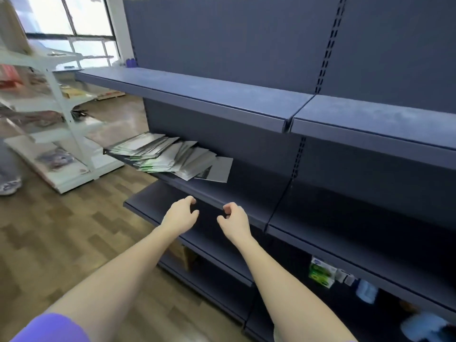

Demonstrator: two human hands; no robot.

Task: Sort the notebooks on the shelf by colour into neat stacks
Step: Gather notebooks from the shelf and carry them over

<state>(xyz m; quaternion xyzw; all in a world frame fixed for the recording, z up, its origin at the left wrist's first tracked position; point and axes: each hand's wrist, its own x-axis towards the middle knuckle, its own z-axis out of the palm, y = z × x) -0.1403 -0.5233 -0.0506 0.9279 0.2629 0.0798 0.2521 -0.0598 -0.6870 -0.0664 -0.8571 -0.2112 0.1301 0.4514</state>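
A loose, untidy spread of notebooks (170,156) lies on the left part of the middle dark blue shelf (246,201). Most covers look grey or silver, some show green edges, and one dark-and-grey notebook (217,170) lies at the right end. Both my arms reach forward in front of that shelf's front edge. My left hand (181,214) and my right hand (233,218) hang below and to the right of the pile, fingers loosely curled, holding nothing and touching nothing.
A bare upper shelf (197,92) overhangs the notebooks. Lower shelves hold green-and-white boxes (320,272) and blue items at the right. A white rack (61,114) with goods stands at the left on the wooden floor, and a person's shoe (9,187) shows at the left edge.
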